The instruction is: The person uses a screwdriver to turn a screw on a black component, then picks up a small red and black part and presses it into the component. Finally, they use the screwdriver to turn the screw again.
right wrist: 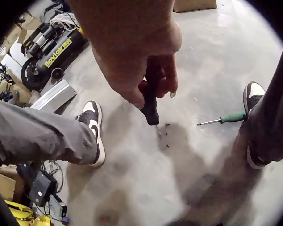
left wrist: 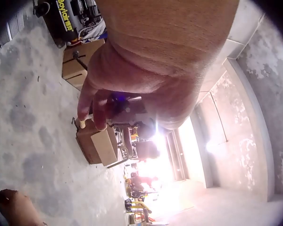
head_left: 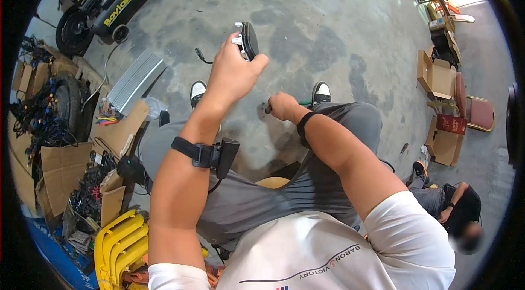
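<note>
Raised in front of the body, my left hand [head_left: 234,74] grips a flat black device [head_left: 250,41] with white tabs along one side. In the left wrist view the palm and fingers cover most of that device. Lower and to the right, my right hand [head_left: 283,107] holds a black-handled screwdriver [right wrist: 151,110], its thin shaft pointing down at the floor. Several small dark screws [right wrist: 167,133] lie on the concrete just beside the tip in the right wrist view. A green-handled screwdriver [right wrist: 232,117] lies by the right shoe [right wrist: 253,96].
An air compressor [head_left: 117,8] and a ribbed metal panel [head_left: 136,81] are at the left, near boxes of tangled cables [head_left: 41,109]. Yellow plastic chairs [head_left: 121,243] stand at lower left. Cardboard boxes [head_left: 440,79] and another person [head_left: 456,208] are at the right.
</note>
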